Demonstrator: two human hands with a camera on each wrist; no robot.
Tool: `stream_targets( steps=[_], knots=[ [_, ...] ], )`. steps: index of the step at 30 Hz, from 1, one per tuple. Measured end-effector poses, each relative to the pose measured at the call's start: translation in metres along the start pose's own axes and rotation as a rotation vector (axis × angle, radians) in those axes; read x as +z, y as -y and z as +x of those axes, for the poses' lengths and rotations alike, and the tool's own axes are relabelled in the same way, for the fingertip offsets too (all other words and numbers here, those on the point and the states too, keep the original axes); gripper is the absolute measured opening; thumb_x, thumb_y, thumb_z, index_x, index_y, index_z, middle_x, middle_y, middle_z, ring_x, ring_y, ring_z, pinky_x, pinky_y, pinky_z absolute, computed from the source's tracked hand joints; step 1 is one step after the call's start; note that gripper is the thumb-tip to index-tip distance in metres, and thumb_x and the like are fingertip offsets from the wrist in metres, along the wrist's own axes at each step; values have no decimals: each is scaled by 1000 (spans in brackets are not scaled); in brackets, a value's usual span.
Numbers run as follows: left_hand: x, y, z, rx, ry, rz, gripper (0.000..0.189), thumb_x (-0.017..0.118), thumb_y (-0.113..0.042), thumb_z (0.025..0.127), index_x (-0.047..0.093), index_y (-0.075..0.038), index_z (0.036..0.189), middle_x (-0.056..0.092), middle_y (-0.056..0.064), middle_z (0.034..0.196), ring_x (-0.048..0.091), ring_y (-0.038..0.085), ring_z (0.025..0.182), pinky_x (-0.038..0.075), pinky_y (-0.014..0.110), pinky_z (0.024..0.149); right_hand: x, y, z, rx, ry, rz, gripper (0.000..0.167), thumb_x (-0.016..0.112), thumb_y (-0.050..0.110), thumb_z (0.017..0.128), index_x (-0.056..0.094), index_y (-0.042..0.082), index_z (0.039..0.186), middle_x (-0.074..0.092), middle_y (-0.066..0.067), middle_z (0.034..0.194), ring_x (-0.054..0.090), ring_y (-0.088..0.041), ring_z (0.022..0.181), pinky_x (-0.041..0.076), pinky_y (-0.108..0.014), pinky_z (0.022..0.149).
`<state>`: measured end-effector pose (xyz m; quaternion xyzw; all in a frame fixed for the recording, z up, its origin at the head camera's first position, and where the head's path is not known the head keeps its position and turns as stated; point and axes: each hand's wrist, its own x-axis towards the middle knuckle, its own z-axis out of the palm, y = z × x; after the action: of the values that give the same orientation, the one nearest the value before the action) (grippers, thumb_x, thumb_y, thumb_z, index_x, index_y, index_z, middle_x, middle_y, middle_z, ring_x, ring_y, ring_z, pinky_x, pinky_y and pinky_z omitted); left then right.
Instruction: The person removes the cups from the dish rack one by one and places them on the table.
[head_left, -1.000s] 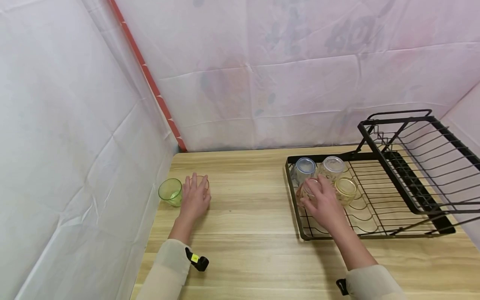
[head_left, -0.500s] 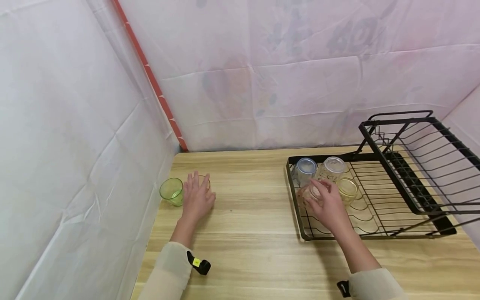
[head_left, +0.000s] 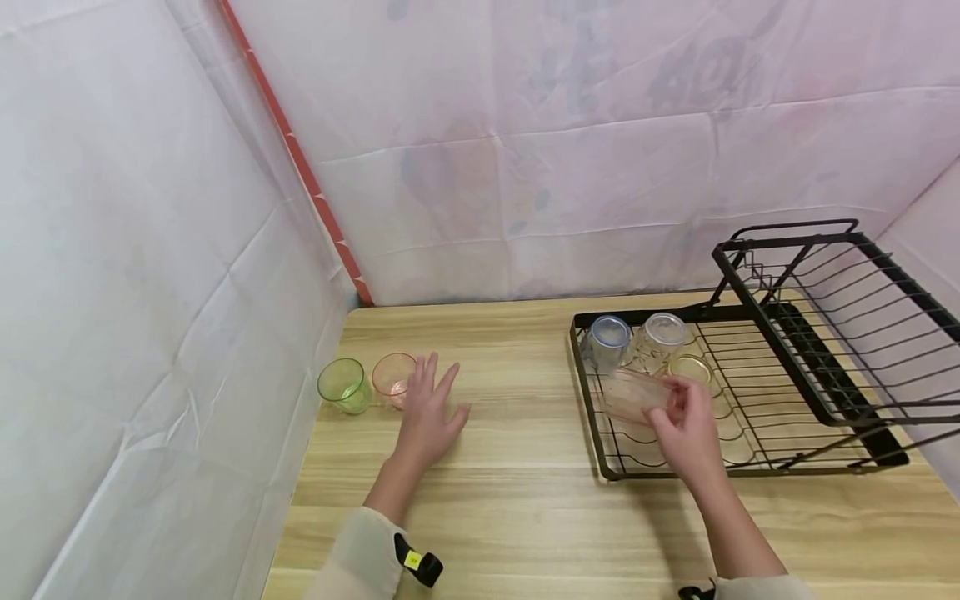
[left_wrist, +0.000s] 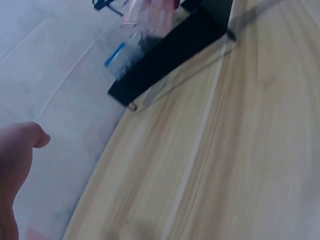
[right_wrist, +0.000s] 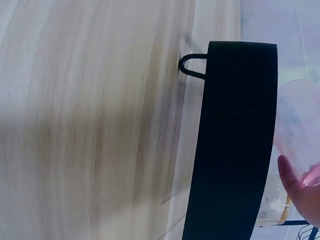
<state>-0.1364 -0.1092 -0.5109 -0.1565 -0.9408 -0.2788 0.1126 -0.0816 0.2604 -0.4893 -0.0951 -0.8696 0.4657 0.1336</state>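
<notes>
In the head view my right hand (head_left: 690,429) pinches a clear pinkish glass (head_left: 628,394) near its base, between thumb and fingers. The glass lies tipped on its side over the front left of the black dish rack (head_left: 596,433). The right wrist view shows my thumb (right_wrist: 290,180) against it, the rest of the hand cut off. My left hand (head_left: 427,417) is spread, fingers straight, beside a pink-rimmed glass (head_left: 392,379) that stands upright on the table. A green glass (head_left: 347,387) stands upright to its left.
Upside down in the rack stand a blue-tinted glass (head_left: 607,342), a clear glass (head_left: 660,342) and a yellow-tinted glass (head_left: 693,367). A raised wire tier (head_left: 847,333) overhangs the rack's right side. White sheeting (head_left: 487,167) closes off the table's back and left.
My right hand has lifted the pinkish glass from its upside-down place in the rack and tipped it sideways. My left hand has slid right, off the pink-rimmed glass.
</notes>
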Motion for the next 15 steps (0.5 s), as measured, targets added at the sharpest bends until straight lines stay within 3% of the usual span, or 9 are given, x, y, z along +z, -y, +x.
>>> stream_targets(
  steps=[4, 9, 12, 15],
  knots=[
    [6, -17, -8, -14, 62, -187, 63, 68, -28, 90, 45, -15, 147, 24, 14, 162, 13, 37, 151, 17, 59, 119, -1, 0, -3, 60, -1, 274, 33, 47, 0, 96, 48, 4, 129, 48, -1, 118, 51, -2, 89, 50, -14, 67],
    [14, -37, -16, -74, 195, -432, 66, 66, -34, 92, 39, -22, 151, 24, 6, 162, 22, 32, 149, 29, 60, 113, -2, 4, -11, 177, 77, 629, 26, 38, 4, 101, 54, 14, 119, 56, 6, 118, 60, -7, 93, 57, -23, 69],
    [19, -49, -19, -102, 254, -560, 66, 67, -34, 92, 38, -25, 151, 26, 5, 162, 27, 31, 147, 31, 58, 113, 0, 7, -18, 183, 125, 728, 27, 36, 4, 101, 56, 16, 115, 59, 8, 113, 61, -7, 89, 56, -23, 69],
    [23, -61, -22, -114, 302, -688, 66, 68, -30, 92, 37, -27, 151, 30, 3, 160, 31, 29, 146, 33, 53, 114, 4, 13, -25, 166, 162, 704, 27, 33, 3, 101, 53, 10, 117, 58, 6, 112, 62, -8, 88, 56, -24, 70]
  ],
)
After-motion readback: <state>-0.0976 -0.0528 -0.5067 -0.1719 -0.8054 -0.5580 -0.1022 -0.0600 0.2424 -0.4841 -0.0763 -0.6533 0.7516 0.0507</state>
